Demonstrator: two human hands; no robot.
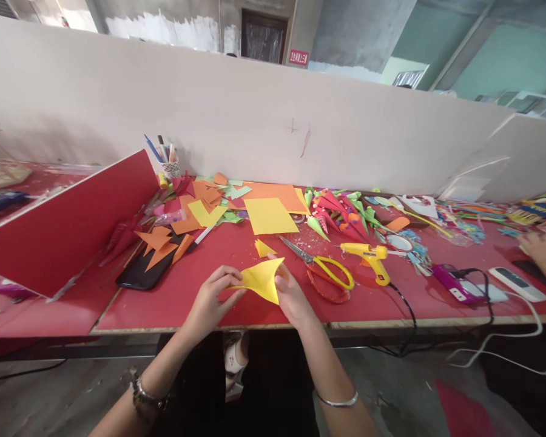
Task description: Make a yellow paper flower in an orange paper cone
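Observation:
A yellow sheet of paper (261, 280), curled into a loose cone shape, is held between both hands above the front of the red table. My left hand (216, 298) pinches its narrow left end between thumb and fingers. At the wider right end, my right hand (295, 297) grips the edge, with some fingers hidden behind the paper. Just beyond lies a small folded yellow paper piece (264, 248). Flat yellow sheets (272, 216) rest behind it. To the right, scissors (325, 267) with yellow and red handles lie with their blades pointing away to the left.
A yellow glue gun (368, 258) with a black cord lies right of the scissors. Red and green paper cones (339, 212) are piled behind. Orange scraps (157, 243) cover a black phone (143, 272) at left, near a red divider board (73, 224). Another person's hand (543, 255) is far right.

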